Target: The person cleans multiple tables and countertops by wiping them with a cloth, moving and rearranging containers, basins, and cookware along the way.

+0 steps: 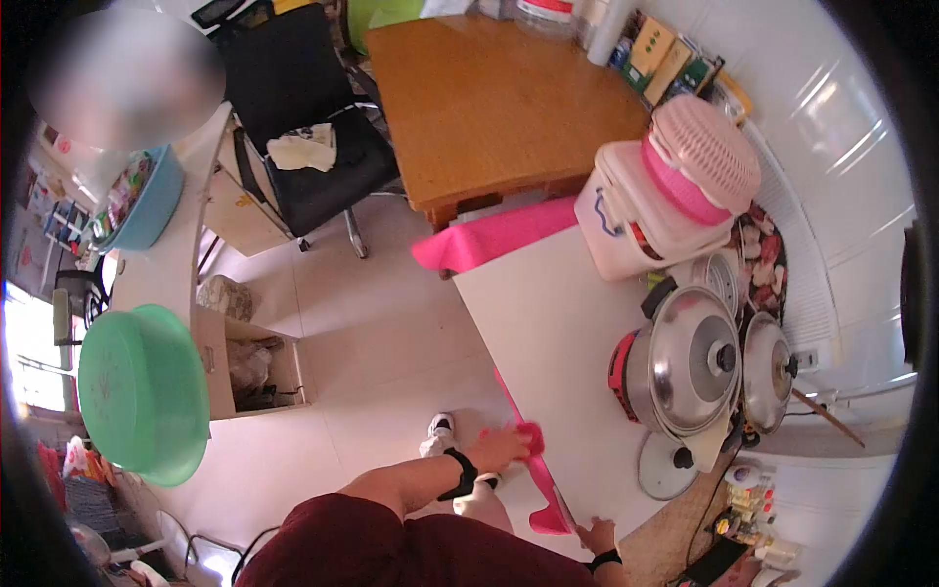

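Note:
My left hand (502, 449), with a black watch at its wrist, reaches to the near edge of the white tabletop (533, 338). Its fingers are closed on a bright pink cloth (551, 509) that hangs along this edge. My right hand (598, 536), also wearing a dark band, rests at the near corner of the white top, fingers apart against its surface. At the far end of the top, more of the pink material (479, 240) sticks out past the edge.
On the white top stand a lidded steel pot (690, 362), a glass lid (668, 467) and a pale pink box (611, 220) under a pink basket (706, 152). A wooden table (504, 98), an office chair (293, 98) and a green basin (142, 391) stand around.

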`<state>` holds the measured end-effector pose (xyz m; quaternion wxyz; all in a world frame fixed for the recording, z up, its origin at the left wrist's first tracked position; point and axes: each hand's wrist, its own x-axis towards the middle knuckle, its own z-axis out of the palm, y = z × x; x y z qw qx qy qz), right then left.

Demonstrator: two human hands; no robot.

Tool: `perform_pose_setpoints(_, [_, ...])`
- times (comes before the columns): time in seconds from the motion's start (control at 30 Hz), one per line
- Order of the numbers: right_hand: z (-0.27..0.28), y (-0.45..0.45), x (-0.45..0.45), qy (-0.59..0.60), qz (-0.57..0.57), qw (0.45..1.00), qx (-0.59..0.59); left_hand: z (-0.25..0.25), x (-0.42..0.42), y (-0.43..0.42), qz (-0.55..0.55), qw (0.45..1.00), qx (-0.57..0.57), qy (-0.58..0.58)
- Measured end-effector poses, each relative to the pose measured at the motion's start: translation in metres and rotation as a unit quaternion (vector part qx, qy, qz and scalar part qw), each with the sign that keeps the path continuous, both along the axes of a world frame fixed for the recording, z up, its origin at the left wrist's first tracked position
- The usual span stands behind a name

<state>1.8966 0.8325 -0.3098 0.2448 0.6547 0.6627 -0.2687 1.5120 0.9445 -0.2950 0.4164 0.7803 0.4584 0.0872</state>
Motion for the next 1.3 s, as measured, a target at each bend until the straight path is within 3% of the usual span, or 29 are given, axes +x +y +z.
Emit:
perform_pose_setpoints(0.03, [-0.003,-0.002,0.004,-0.001,0.008,1.000,0.014,0.004,-0.001,-0.006,-0.080,0.993,-0.077,-0.050])
perform_pose_setpoints(0.07, [-0.006,0.000,0.012,0.012,0.012,1.000,0.003,-0.005,0.001,-0.015,-0.065,0.994,-0.069,-0.048])
perform_pose_setpoints(0.13, [-0.002,0.013,0.018,0.054,0.012,0.997,-0.057,-0.014,-0.002,-0.024,0.114,0.960,-0.196,-0.161])
perform_pose_setpoints(0.17, [-0.001,0.021,0.018,0.060,0.031,0.996,-0.052,-0.007,-0.010,-0.023,0.132,0.960,-0.187,-0.160])
perform_pose_setpoints(0.23, [0.022,0.042,-0.008,0.045,0.151,0.986,-0.063,0.052,-0.042,-0.007,0.234,0.849,-0.366,-0.301])
perform_pose_setpoints(0.27, [-0.022,0.042,0.009,0.106,0.194,0.975,0.004,0.063,-0.049,-0.005,0.251,0.847,-0.359,-0.301])
perform_pose_setpoints(0.3, [-0.012,0.056,-0.012,0.166,0.199,0.966,-0.015,0.073,-0.052,-0.003,0.278,0.770,-0.387,-0.424])
perform_pose_setpoints(0.33, [0.021,0.067,-0.057,0.254,0.129,0.958,-0.031,0.082,-0.056,-0.003,0.295,0.679,-0.404,-0.538])
perform_pose_setpoints(0.37, [0.054,0.078,-0.103,0.340,0.060,0.937,-0.049,0.104,-0.059,-0.009,0.303,0.679,-0.396,-0.539])
perform_pose_setpoints(0.4, [0.079,0.078,-0.139,0.442,-0.084,0.891,-0.065,0.137,-0.057,-0.018,0.299,0.624,-0.395,-0.604])
perform_pose_setpoints(0.43, [0.105,0.081,-0.170,0.543,-0.193,0.803,-0.154,0.154,-0.052,-0.028,0.293,0.563,-0.391,-0.666])
perform_pose_setpoints(0.47, [0.131,0.084,-0.199,0.619,-0.297,0.686,-0.240,0.155,-0.047,-0.037,0.301,0.567,-0.375,-0.668])
perform_pose_setpoints(0.53, [0.192,0.084,-0.241,0.697,-0.293,0.555,-0.346,0.152,-0.036,-0.055,0.323,0.601,-0.331,-0.652])
perform_pose_setpoints(0.57, [0.183,0.085,-0.248,0.692,-0.292,0.558,-0.353,0.152,-0.031,-0.066,0.340,0.635,-0.291,-0.630])
perform_pose_setpoints(0.6, [0.161,0.087,-0.257,0.694,-0.308,0.559,-0.332,0.155,-0.031,-0.073,0.347,0.629,-0.288,-0.633])
perform_pose_setpoints(0.67, [0.159,0.086,-0.275,0.690,-0.312,0.567,-0.324,0.168,-0.049,-0.084,0.416,0.713,-0.189,-0.532])
perform_pose_setpoints(0.7, [0.169,0.085,-0.282,0.690,-0.303,0.575,-0.318,0.176,-0.057,-0.093,0.429,0.703,-0.181,-0.538])
perform_pose_setpoints(0.77, [0.174,0.088,-0.298,0.690,-0.282,0.587,-0.316,0.191,-0.077,-0.111,0.453,0.826,-0.074,-0.327])
perform_pose_setpoints(0.8, [0.169,0.092,-0.306,0.703,-0.259,0.594,-0.293,0.187,-0.084,-0.122,0.459,0.822,-0.068,-0.331])
perform_pose_setpoints(0.87, [0.172,0.100,-0.325,0.716,-0.229,0.602,-0.270,0.168,-0.104,-0.147,0.556,0.821,0.077,-0.101])
perform_pose_setpoints(0.93, [0.183,0.103,-0.348,0.715,-0.205,0.602,-0.290,0.157,-0.149,-0.187,0.650,0.715,-0.069,-0.249])
perform_pose_setpoints(0.97, [0.188,0.102,-0.361,0.712,-0.200,0.606,-0.294,0.102,-0.181,-0.212,0.682,0.686,0.056,-0.245])
perform_pose_setpoints(1.0, [0.192,0.101,-0.375,0.694,-0.247,0.608,-0.297,0.139,-0.206,-0.247,0.746,0.631,0.004,-0.211])
perform_pose_setpoints(1.03, [0.199,0.098,-0.392,0.672,-0.293,0.610,-0.301,0.116,-0.236,-0.283,0.797,0.549,0.103,-0.230])
perform_pose_setpoints(1.07, [0.213,0.090,-0.416,0.657,-0.304,0.624,-0.292,0.107,-0.266,-0.317,0.878,0.431,0.098,-0.184])
perform_pose_setpoints(1.13, [0.212,0.083,-0.464,0.662,-0.264,0.628,-0.313,0.107,-0.322,-0.390,0.947,0.209,0.070,-0.233])
perform_pose_setpoints(1.17, [0.211,0.078,-0.489,0.672,-0.234,0.622,-0.326,0.084,-0.354,-0.436,0.949,0.137,0.063,-0.278])
perform_pose_setpoints(1.23, [0.197,0.066,-0.547,0.635,-0.221,0.657,-0.341,0.094,-0.391,-0.472,0.937,-0.021,0.124,-0.325])
perform_pose_setpoints(1.3, [0.194,0.043,-0.610,0.577,-0.173,0.702,-0.379,0.091,-0.426,-0.504,0.881,-0.075,0.167,-0.437])
